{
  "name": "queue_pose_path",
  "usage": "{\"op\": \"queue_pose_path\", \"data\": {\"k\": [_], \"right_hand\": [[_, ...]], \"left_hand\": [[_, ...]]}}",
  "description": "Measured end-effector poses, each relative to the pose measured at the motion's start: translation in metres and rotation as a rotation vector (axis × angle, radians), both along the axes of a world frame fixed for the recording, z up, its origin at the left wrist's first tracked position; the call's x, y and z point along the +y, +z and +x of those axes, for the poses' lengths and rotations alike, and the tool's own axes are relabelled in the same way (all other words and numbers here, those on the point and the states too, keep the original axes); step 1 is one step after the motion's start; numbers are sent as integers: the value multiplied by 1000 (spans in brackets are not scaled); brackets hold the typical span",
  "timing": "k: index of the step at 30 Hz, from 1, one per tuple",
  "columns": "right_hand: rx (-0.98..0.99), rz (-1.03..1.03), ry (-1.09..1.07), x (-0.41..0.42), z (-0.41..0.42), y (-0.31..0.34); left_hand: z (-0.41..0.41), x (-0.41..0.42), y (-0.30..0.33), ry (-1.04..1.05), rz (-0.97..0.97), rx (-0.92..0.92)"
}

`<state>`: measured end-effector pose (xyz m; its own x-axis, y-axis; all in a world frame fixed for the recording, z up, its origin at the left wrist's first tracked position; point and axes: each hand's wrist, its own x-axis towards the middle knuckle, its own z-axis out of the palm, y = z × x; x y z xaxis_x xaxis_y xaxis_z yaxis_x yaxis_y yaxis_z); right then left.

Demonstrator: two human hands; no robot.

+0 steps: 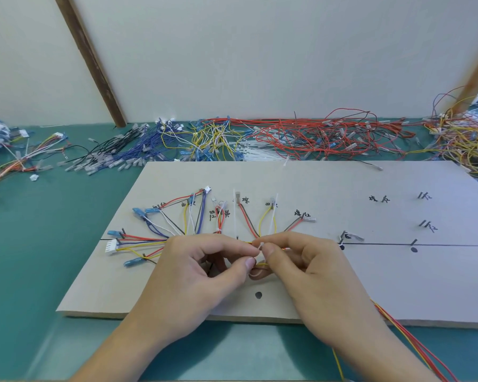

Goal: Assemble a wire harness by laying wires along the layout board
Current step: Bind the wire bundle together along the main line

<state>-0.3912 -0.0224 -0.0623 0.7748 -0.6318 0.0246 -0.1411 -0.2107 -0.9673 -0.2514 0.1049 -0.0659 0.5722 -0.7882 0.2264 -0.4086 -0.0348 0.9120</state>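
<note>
**Both hands pinch a tie on the harness trunk**

A green table [53,257] runs to a pale wall [260,51], where a brown post [91,62] leans. On the table lies a flat grey board [398,285], its long side running left to right, marked with a black line [439,245], black dots and handwritten labels too small to read.

Along the back of the table, well apart from the hands, lie loose stocks: a red wire heap [315,133], blue wires [149,144], yellow wires [210,136], a mixed heap [464,136] cut off by the right edge, and more bundles cut off at the left.

The harness [155,239] lies on the board's left half. Its trunk follows the black line, left to right, from a white plug [111,246] at the left end; branches fan up toward pins, ending in blue and clear terminals. The hands cover the trunk's middle.

The left hand [202,274] and right hand [312,271] meet fingertip to fingertip over the trunk. Each pinches between thumb and forefinger a small white tie [260,245], mostly hidden by the fingers. Red and yellow wires [414,343] trail off the board's front edge past the right wrist and out of view.
</note>
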Motion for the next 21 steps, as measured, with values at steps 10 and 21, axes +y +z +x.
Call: {"op": "queue_pose_path", "data": {"k": [10,21], "right_hand": [[38,166,123,-9,-2,12],[63,228,129,-12,-1,13]], "left_hand": [[1,-1,1,-27,-21,100],[2,-2,0,-61,-24,122]]}}
